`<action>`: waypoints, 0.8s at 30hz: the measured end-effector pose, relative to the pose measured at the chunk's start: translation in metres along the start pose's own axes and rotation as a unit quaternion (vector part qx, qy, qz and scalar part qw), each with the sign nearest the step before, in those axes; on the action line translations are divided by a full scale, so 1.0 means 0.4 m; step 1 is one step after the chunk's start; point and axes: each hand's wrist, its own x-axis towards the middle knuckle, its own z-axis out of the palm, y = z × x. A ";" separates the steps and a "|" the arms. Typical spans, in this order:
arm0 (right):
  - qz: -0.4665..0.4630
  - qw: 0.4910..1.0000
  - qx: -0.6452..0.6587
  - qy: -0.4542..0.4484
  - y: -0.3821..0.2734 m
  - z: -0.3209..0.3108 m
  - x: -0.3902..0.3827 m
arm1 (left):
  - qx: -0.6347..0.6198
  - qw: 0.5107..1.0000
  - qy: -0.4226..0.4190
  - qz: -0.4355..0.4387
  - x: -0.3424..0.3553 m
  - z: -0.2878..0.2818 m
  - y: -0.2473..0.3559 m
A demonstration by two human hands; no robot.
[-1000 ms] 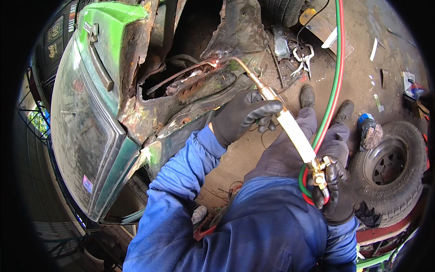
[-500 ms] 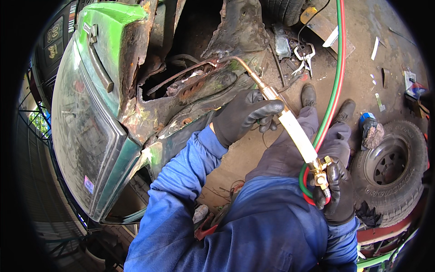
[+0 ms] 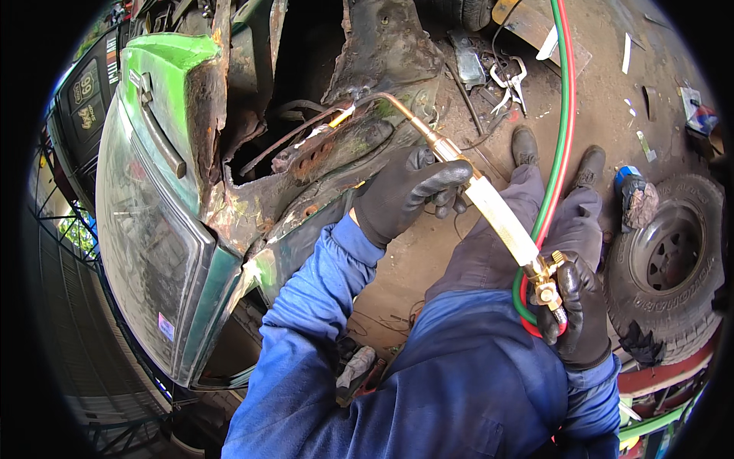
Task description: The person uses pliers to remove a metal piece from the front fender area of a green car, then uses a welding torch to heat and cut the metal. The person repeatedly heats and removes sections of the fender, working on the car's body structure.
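Observation:
A gas torch (image 3: 501, 220) with a pale handle and a long bent copper nozzle slants across the middle of the view. My left hand (image 3: 413, 193), black-gloved, is closed around its front end, the thumb lying along the handle. At the rear, my right hand (image 3: 579, 310) grips the torch by its brass valves, fingers at a knob. Green and red hoses (image 3: 564, 115) loop into that end. The nozzle reaches over a rusty, cut-open car body panel (image 3: 317, 157). A yellow-orange flame or glow (image 3: 342, 116) shows near its tip, beside a thin rod or metal edge.
The car's dusty windscreen (image 3: 153, 229) and green bodywork (image 3: 164, 52) fill the left. Locking pliers (image 3: 508, 86) and scraps lie on the floor beyond my boots. A spare wheel (image 3: 665, 260) rests at the right, next to a blue-topped can (image 3: 631, 195). The hoses hang past my legs.
A yellow-orange glow has appeared near the nozzle tip, where there was only a pale spot. The view has shifted slightly. Both hands keep their hold on the torch.

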 end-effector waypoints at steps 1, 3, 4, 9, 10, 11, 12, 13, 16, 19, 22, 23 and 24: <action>-0.008 1.000 -0.001 -0.004 -0.001 0.000 -0.002 | -0.004 1.000 0.006 -0.007 0.000 0.000 0.002; -0.005 1.000 -0.013 0.006 -0.003 -0.001 -0.001 | -0.009 1.000 0.011 -0.010 0.002 0.003 0.005; -0.006 1.000 -0.005 -0.002 -0.003 -0.002 0.000 | -0.008 1.000 0.009 -0.007 0.004 0.003 0.007; 0.002 1.000 -0.001 -0.006 0.003 -0.007 0.004 | -0.021 1.000 0.006 -0.022 0.002 0.004 0.011; 0.002 1.000 0.007 -0.018 0.004 -0.008 0.005 | -0.017 1.000 0.005 -0.025 0.001 0.002 0.012; 0.005 1.000 -0.004 -0.005 0.007 -0.009 0.005 | -0.014 0.999 0.004 -0.029 0.001 0.002 0.013; 0.006 1.000 -0.007 0.002 0.010 -0.009 0.004 | -0.022 0.999 0.002 -0.032 -0.001 0.002 0.013; 0.006 1.000 -0.002 0.001 0.011 -0.009 0.003 | -0.029 0.999 0.000 -0.035 -0.002 0.002 0.014; -0.005 1.000 -0.019 -0.006 0.013 -0.010 0.001 | -0.025 0.999 -0.003 -0.040 -0.006 0.006 0.016; -0.009 1.000 -0.011 -0.010 0.013 -0.010 0.003 | -0.007 0.999 -0.002 -0.032 -0.011 0.009 0.017; -0.007 1.000 -0.015 0.000 0.013 -0.009 0.002 | -0.001 1.000 -0.006 -0.028 -0.009 0.009 0.018; -0.007 0.999 -0.034 0.007 0.013 -0.009 0.002 | -0.003 1.000 -0.009 -0.027 -0.008 0.009 0.018; -0.008 0.999 -0.041 0.006 0.012 -0.010 0.001 | -0.002 1.000 -0.008 -0.030 -0.007 0.009 0.018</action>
